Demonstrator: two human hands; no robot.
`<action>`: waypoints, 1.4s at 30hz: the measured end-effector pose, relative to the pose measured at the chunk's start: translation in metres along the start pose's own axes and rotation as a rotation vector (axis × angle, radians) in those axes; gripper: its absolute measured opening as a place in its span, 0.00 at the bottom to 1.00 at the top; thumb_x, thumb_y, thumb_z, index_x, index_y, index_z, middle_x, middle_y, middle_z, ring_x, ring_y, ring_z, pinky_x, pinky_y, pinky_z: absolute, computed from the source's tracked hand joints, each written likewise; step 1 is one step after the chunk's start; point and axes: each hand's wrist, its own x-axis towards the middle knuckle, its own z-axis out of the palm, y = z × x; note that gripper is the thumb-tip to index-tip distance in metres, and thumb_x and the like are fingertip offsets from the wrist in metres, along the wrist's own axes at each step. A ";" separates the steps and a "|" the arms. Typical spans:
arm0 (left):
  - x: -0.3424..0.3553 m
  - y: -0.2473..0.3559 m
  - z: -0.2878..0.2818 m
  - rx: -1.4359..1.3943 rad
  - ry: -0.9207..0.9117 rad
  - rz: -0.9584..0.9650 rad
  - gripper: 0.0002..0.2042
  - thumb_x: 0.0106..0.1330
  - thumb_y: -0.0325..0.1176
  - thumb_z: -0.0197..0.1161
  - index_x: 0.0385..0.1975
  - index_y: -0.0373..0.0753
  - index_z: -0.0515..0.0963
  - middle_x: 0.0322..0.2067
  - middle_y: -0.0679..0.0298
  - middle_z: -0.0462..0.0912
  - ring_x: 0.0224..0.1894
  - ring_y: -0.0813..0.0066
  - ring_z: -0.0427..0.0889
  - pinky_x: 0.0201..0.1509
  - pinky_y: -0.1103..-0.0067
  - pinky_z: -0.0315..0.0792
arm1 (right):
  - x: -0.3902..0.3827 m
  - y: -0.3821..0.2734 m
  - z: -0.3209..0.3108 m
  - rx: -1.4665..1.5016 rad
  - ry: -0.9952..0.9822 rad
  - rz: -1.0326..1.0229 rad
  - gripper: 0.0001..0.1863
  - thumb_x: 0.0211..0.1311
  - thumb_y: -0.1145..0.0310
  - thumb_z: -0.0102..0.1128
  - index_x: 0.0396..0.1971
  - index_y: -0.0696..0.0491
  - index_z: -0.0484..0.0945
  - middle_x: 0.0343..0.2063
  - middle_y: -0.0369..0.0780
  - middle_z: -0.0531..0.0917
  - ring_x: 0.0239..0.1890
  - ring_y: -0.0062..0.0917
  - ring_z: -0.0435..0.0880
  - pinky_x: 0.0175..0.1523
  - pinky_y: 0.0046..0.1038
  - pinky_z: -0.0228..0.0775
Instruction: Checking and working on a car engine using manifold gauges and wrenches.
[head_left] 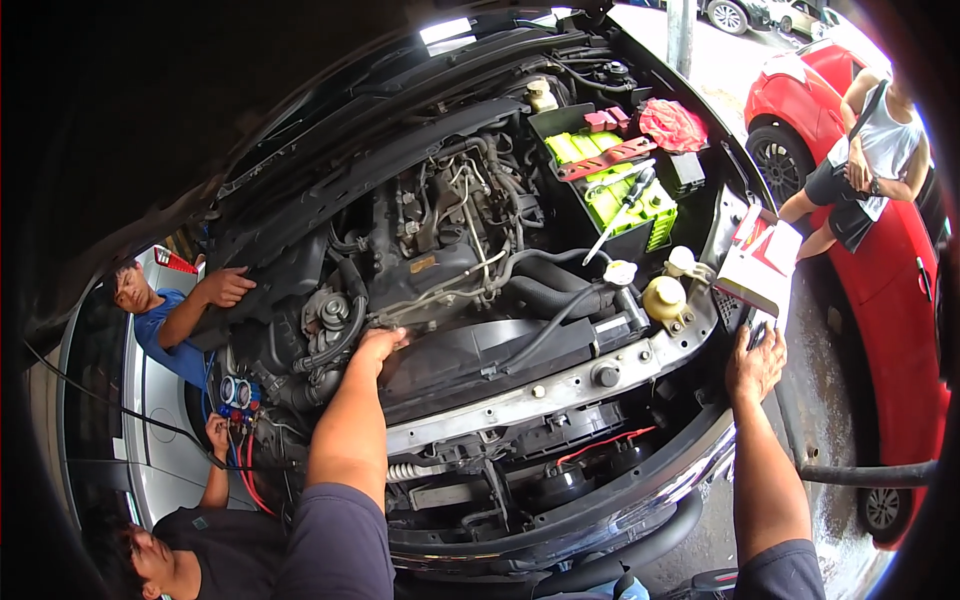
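Observation:
My left hand (381,349) reaches over the front of the engine (430,270) and rests by the back edge of the black fan shroud (470,355). Its fingers look stretched out, partly hidden, and no object shows in them. My right hand (757,368) is at the car's front corner, just below a white and red carton (762,268). Its fingers are curled round something small and dark that I cannot make out. The carton lies on the fender edge, next to the yellowish fluid reservoir (664,300).
A lime-green battery (650,215) carries a screwdriver (622,212), a red bar (605,160) and a red cloth (672,125). At left, one person in blue (175,325) leans in; another (200,550) is near a gauge set (238,395). A red car (880,330) stands at right beside a bystander (890,140).

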 end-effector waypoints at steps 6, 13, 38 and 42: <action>0.005 -0.003 -0.003 -0.034 0.015 -0.025 0.12 0.65 0.34 0.59 0.40 0.30 0.79 0.35 0.57 0.84 0.38 0.71 0.82 0.48 0.76 0.71 | 0.001 0.001 0.000 0.003 -0.013 0.006 0.29 0.63 0.48 0.51 0.59 0.47 0.67 0.62 0.43 0.63 0.67 0.38 0.56 0.68 0.42 0.50; -0.004 0.003 -0.001 0.030 -0.019 0.042 0.11 0.66 0.30 0.58 0.42 0.28 0.77 0.39 0.56 0.82 0.39 0.69 0.82 0.46 0.76 0.75 | -0.001 0.000 -0.002 0.028 0.007 -0.014 0.29 0.63 0.47 0.51 0.59 0.48 0.67 0.63 0.43 0.63 0.67 0.38 0.55 0.68 0.42 0.50; -0.005 0.005 0.000 -0.194 0.006 -0.015 0.11 0.66 0.30 0.58 0.41 0.27 0.76 0.38 0.55 0.81 0.36 0.66 0.83 0.43 0.76 0.76 | 0.000 0.001 0.001 -0.005 -0.015 0.007 0.31 0.64 0.47 0.49 0.61 0.50 0.65 0.63 0.43 0.63 0.67 0.38 0.56 0.68 0.41 0.51; -0.006 0.007 0.001 -0.072 -0.012 -0.015 0.10 0.65 0.27 0.58 0.42 0.27 0.75 0.39 0.55 0.81 0.37 0.66 0.84 0.43 0.76 0.78 | -0.001 0.000 0.000 -0.021 -0.009 0.008 0.30 0.64 0.47 0.48 0.61 0.50 0.65 0.63 0.42 0.63 0.67 0.37 0.56 0.68 0.41 0.50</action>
